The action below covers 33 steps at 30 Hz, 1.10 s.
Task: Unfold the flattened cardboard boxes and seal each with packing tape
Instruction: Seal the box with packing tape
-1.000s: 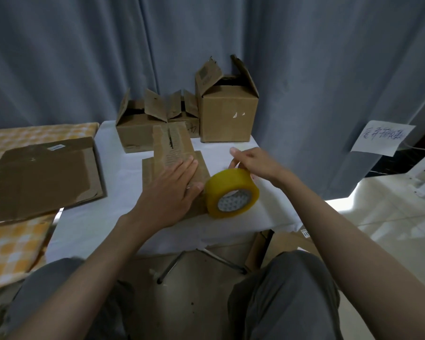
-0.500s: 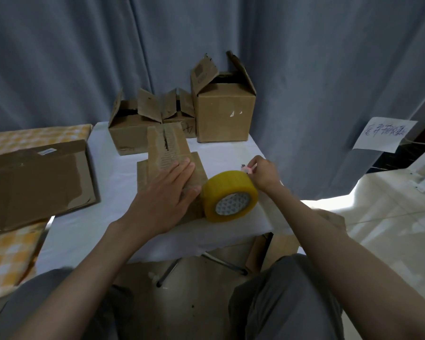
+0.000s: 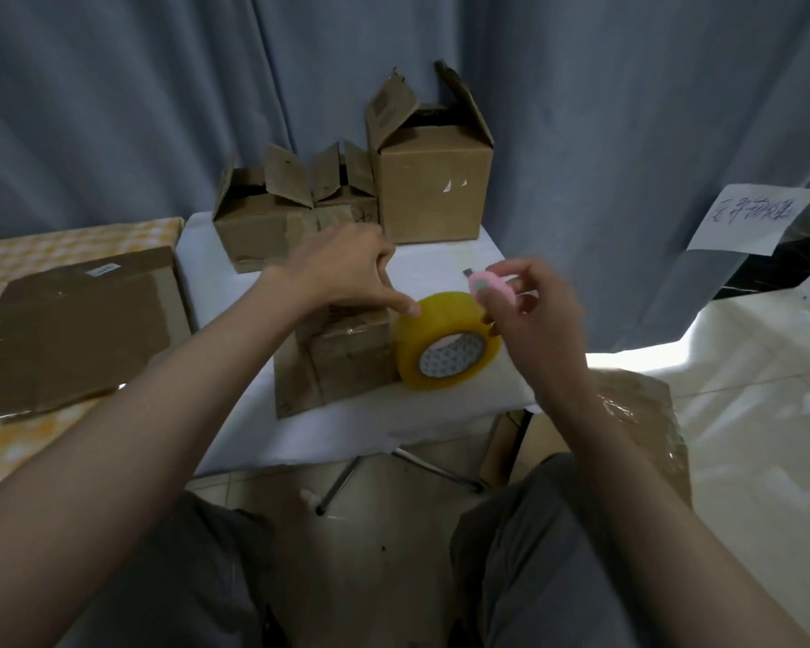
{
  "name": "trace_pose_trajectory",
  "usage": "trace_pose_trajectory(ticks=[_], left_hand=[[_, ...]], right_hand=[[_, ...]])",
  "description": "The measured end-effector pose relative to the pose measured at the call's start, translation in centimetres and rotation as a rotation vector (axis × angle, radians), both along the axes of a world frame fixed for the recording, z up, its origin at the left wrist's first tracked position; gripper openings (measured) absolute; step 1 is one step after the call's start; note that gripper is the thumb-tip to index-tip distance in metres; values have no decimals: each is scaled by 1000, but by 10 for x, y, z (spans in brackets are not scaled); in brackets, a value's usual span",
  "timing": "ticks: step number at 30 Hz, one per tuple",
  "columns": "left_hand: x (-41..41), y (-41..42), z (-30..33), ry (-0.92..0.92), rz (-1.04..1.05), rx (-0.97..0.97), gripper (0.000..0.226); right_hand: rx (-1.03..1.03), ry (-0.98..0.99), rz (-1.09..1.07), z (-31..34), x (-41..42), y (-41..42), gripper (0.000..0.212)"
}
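A yellow roll of packing tape (image 3: pixel 445 348) stands on edge on the white table (image 3: pixel 440 268). Left of it lies a small flattened cardboard box (image 3: pixel 342 362). My left hand (image 3: pixel 347 273) hovers over that box, its index finger touching the top of the roll. My right hand (image 3: pixel 529 315) is raised just right of the roll and pinches a small pink cutter (image 3: pixel 489 285) with a short blade showing at its far end.
Three unfolded boxes stand at the table's back: a tall one (image 3: pixel 433 189), a low one (image 3: pixel 258 217) and a small one (image 3: pixel 342 184) between them. A large flattened box (image 3: pixel 71 320) lies on the checked cloth at left. Another box (image 3: pixel 637 413) sits on the floor at right.
My right hand has lifted the pink cutter off the table, up beside the roll. My left hand has left the flat box and reached across to touch the tape roll.
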State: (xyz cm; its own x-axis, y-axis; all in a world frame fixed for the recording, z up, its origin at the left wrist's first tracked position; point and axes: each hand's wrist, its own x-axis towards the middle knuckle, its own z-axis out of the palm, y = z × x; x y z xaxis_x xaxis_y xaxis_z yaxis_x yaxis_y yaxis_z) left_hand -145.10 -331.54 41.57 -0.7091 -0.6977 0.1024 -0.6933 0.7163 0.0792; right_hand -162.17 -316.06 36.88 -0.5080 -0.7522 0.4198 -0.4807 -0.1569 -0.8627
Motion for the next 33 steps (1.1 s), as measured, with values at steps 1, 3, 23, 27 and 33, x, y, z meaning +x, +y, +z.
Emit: trace_pose_trajectory(ticks=[1, 3, 23, 27, 33], left_hand=[[0, -1, -2, 3, -1, -23, 70], [2, -4, -6, -2, -3, -65, 74], [3, -5, -12, 35, -9, -56, 72], [5, -4, -13, 35, -7, -59, 71], [7, -1, -14, 56, -8, -87, 70]], right_hand=[[1, 36, 34, -3, 7, 7, 6], [45, 51, 81, -11, 21, 16, 9], [403, 202, 269, 4, 24, 16, 7], [208, 9, -46, 3, -20, -3, 7], [561, 11, -108, -52, -69, -62, 15]])
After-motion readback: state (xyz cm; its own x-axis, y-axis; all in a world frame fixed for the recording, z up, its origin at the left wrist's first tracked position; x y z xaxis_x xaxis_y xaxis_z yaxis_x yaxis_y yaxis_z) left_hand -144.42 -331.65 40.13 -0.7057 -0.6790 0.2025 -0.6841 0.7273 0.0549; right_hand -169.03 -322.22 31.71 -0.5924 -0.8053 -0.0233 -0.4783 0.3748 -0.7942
